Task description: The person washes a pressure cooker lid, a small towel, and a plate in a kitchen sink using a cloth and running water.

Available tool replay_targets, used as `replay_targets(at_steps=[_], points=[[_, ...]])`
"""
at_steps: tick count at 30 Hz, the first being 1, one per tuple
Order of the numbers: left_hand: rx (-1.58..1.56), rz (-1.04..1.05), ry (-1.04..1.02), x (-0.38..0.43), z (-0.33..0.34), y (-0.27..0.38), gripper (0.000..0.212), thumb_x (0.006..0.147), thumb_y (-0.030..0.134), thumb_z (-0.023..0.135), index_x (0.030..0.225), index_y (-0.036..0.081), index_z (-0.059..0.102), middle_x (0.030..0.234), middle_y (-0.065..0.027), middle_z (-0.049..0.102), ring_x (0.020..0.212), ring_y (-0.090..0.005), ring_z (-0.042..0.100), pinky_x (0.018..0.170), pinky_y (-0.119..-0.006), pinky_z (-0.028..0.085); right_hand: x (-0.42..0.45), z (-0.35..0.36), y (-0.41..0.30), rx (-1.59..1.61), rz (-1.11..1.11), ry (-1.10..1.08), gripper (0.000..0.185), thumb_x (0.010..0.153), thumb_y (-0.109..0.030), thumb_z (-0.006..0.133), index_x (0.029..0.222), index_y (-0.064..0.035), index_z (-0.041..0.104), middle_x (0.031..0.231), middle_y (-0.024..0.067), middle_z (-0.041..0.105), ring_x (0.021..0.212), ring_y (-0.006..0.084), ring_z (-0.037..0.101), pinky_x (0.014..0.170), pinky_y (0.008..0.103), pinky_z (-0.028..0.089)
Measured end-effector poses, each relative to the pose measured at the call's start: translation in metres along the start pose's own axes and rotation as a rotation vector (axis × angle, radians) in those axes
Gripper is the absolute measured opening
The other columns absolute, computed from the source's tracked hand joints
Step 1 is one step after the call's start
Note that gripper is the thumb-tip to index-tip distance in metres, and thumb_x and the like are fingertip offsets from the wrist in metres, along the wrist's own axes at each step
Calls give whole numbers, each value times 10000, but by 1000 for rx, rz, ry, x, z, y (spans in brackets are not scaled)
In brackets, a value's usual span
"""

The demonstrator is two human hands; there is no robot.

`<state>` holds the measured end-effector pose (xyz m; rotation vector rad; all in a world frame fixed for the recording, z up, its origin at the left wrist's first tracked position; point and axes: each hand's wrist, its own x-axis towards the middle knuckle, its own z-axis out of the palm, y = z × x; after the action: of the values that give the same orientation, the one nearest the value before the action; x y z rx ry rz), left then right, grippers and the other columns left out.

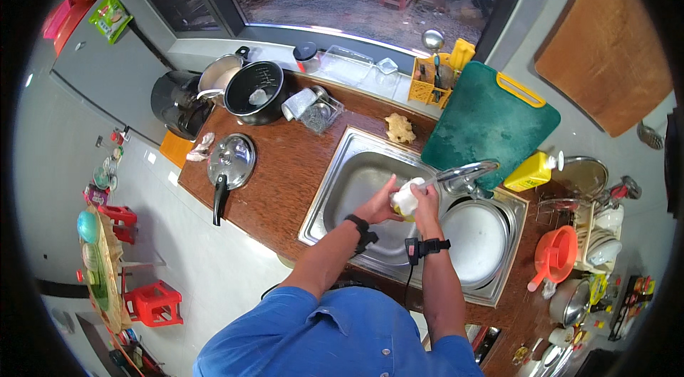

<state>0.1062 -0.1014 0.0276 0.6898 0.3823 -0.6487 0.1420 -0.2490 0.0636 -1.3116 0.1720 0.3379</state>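
Over the left basin of the steel double sink (334,185), my left hand (380,207) grips the left side of a rounded white item (408,196). My right hand (426,206) closes on its right side. Yellow shows along the item's lower edge; whether it is a bowl, a cup or a foamy sponge is unclear. The spout of the chrome faucet (465,173) ends just above it. A large round metal pan or lid (474,243) fills the right basin. Black straps with small devices circle both my wrists.
Left on the brown counter are a pressure-cooker lid (232,160), a black inner pot (254,94) and a steel scouring pad (316,118). Behind the sink lies a tan loofah-like piece (399,128). A green cutting board (489,123), yellow bottle (528,173) and red dipper (556,255) stand right.
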Motion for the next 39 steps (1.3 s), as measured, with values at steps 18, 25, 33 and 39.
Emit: replay_targets(at_steps=[18,25,33,39], points=[[535,498,198,25,45,-20,283,914,324,562,992,71,663,948,-81,683,809,-168,610,679,-378,509,-15,35,-33,-958,-638,223,300,850,-293,659,795,0,627,781,224,630,743,437,591,663,504,446],[933,263,297,18,22,-1,400,916,385,585,1082,23,625,979,-117,652,710,-198,602,521,-336,460,27,4,-5,-849,-239,338,386,900,-320,598,778,42,650,700,222,628,667,374,603,653,474,454],[-74,33,134,-1,20,8,491,845,294,721,1244,98,513,1128,-56,610,1006,-225,590,912,-489,497,13,5,-19,-344,49,-216,216,860,-146,667,1023,-15,616,916,39,615,822,117,562,704,275,460],[149,236,-197,15,26,-4,542,690,-24,790,1176,94,583,1135,-16,622,1091,-142,554,923,-357,493,-12,16,-34,-534,-160,-198,113,851,-131,676,820,-48,605,749,-16,557,705,85,501,643,261,420]])
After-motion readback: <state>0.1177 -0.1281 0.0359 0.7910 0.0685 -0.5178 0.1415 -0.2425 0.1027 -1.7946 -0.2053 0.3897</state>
